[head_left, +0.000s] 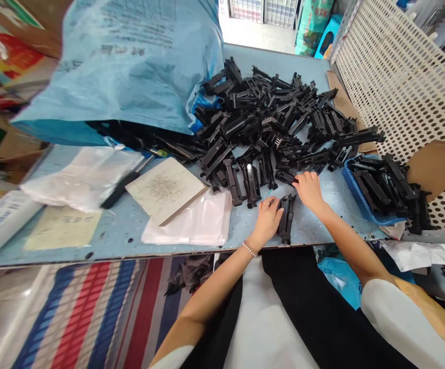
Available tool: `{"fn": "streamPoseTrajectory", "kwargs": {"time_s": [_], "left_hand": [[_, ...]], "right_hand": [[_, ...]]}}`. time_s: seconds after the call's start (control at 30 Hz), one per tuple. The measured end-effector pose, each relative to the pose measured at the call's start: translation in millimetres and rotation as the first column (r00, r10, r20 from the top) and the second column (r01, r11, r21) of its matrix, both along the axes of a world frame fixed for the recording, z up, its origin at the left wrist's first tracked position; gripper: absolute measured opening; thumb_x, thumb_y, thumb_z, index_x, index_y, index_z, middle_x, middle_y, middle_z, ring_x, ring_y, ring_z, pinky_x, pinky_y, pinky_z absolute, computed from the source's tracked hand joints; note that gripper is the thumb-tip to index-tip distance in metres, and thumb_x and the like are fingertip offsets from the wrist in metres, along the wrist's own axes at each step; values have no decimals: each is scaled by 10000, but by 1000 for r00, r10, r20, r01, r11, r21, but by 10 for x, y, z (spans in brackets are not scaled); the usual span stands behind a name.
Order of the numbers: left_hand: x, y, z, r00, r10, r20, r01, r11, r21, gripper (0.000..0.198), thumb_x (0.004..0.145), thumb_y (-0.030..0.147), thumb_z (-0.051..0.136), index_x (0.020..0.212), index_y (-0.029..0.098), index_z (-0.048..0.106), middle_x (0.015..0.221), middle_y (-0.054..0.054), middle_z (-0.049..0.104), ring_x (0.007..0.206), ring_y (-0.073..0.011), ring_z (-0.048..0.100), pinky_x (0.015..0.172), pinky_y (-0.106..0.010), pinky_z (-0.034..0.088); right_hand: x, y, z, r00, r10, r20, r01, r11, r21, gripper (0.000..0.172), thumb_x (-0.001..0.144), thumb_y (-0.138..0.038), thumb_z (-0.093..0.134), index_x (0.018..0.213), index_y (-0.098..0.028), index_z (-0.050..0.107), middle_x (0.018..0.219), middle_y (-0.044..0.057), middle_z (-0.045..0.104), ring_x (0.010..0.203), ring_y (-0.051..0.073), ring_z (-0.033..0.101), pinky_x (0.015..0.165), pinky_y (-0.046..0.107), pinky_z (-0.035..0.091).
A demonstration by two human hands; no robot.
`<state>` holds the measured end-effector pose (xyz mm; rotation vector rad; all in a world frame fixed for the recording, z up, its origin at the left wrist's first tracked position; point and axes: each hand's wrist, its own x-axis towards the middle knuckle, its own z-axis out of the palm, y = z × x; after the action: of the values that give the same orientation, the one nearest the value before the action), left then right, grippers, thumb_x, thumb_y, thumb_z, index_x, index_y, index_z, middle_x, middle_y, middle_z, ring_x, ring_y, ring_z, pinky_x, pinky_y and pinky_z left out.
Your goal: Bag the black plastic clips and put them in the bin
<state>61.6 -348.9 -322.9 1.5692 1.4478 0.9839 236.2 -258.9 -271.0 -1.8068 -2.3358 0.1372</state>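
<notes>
The left hand has its fingers curled against the side of two black parts lying side by side at the front of the desk; whether that grip clasps them or only steadies them, I cannot tell. The right hand has its fingertips at the end of another black part on the near fringe of the heap; whether its grip is pinched around it is also unclear.

The pair lies straight in front of the body, probably to suit both hands. Beyond, the heap spreads loosely up to the blue sack, whose open side faces down, likely so that parts can be drawn out. To the right, a blue basket filled with similar parts stands near the perforated panel, which perhaps acts as a side wall. On the left, a speckled square board rests partly on clear bags, perhaps weighing them down.

The sack bears rows of print, the yellow note handwriting, and the white box a dark label; none is legible, and no brand can be read.
</notes>
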Motion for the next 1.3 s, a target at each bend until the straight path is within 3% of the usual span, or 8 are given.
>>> {"fn": "streamPoseTrajectory", "kwargs": {"time_s": [0.23,0.43,0.63,0.8,0.87,1.03,1.17,1.3], "left_hand": [[-13,143,355,754,59,655,30,992,-123,508,926,569,612,1286,213,569,1237,-91,641,1152,-229,612,1045,-402,483],[-107,-64,821,705,25,709,219,943,-251,406,844,553,730,1061,216,667,744,-9,613,725,-201,595,684,-318,511],[-242,-128,842,699,216,682,46,938,-344,393,792,551,777,944,214,645,697,6,584,660,-169,566,606,-280,473],[-383,-87,944,546,331,770,79,894,-440,492,772,608,762,955,184,593,721,22,563,554,-91,490,499,-218,405],[-410,-130,978,572,314,758,30,916,-401,515,792,598,753,1055,191,578,775,16,581,559,-85,503,496,-211,422],[-428,-291,675,714,317,624,-217,948,-233,672,812,499,777,1315,272,394,1059,-16,617,713,-118,656,667,-276,576],[-343,-291,177,866,285,411,-186,946,-265,491,917,462,634,1293,190,473,1079,-86,666,1002,-217,695,938,-420,567],[-240,-229,-38,971,174,165,-169,985,-48,387,961,378,547,1280,163,584,1376,-183,589,1350,-290,535,1191,-538,373]], "right_hand": [[-61,-638,279,802,167,-574,-244,968,-59,241,1049,-387,436,1059,-231,620,986,61,643,965,238,571,883,404,462],[-192,-561,637,806,235,-543,-162,970,180,339,1037,-515,423,908,-236,565,921,85,590,905,261,521,878,449,429],[-420,-603,578,588,-41,-808,-276,928,-248,513,1048,-642,278,811,-239,489,752,4,515,696,172,479,686,323,416],[-513,-997,477,720,451,-528,-517,856,26,393,1026,-525,473,792,-219,554,809,67,582,798,226,484,765,386,414],[-541,-1157,444,727,483,-489,-536,844,37,329,1046,-412,457,799,-216,554,825,75,591,802,228,492,760,385,430],[-438,-980,389,736,388,-554,-573,794,-205,261,1071,-302,415,884,-223,580,872,34,619,840,189,568,772,326,478],[-19,-92,354,886,250,-390,-243,968,67,177,976,-93,482,1001,-185,631,1107,118,665,1073,236,538,1005,430,380],[462,684,419,893,189,-408,-171,982,81,155,898,-28,584,905,-178,623,975,105,677,1075,231,487,1067,462,265]]}}
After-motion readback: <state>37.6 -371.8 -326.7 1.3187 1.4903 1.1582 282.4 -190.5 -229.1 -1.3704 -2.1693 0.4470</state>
